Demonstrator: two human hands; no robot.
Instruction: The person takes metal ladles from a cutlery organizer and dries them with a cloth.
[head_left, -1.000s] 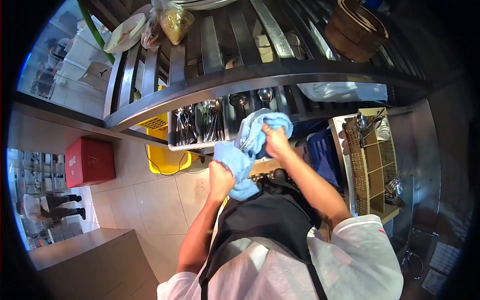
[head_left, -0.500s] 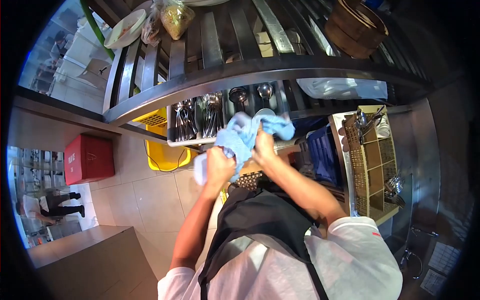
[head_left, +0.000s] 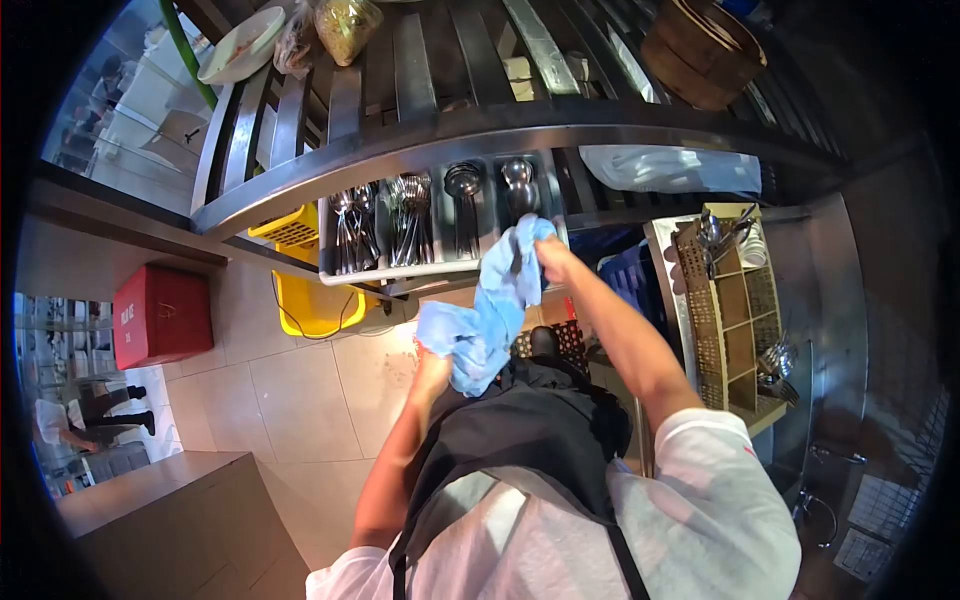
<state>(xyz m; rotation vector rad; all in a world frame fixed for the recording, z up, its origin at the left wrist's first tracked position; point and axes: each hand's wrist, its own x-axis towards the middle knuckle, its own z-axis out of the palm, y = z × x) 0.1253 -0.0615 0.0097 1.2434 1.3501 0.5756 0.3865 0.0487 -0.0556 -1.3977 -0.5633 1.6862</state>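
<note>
A light blue cloth [head_left: 500, 300] stretches between my two hands in front of the black apron. My left hand [head_left: 432, 372] is closed on its lower left end. At its upper right end my right hand [head_left: 553, 258] grips the cloth, close to the front edge of the cutlery tray [head_left: 400, 273]. A dark strip shows in the cloth beside the right fingers; I cannot make out what it is. Forks and spoons [head_left: 410, 215] lie in the tray compartments, with ladles [head_left: 463, 200] and large round spoons [head_left: 519, 185] to their right.
A slatted metal shelf [head_left: 500, 130] crosses above the tray, bearing a bamboo steamer [head_left: 700, 55] and a white bowl [head_left: 243, 47]. A divided cutlery basket [head_left: 740, 320] stands right. Left are a yellow bin [head_left: 318, 300], a red box [head_left: 163, 315] and, farther off, a person [head_left: 95, 415].
My hands have moved apart and the bunched cloth has lengthened between them. The right hand has gone up and right to the tray edge, uncovering more of the tray. The view has shifted slightly.
</note>
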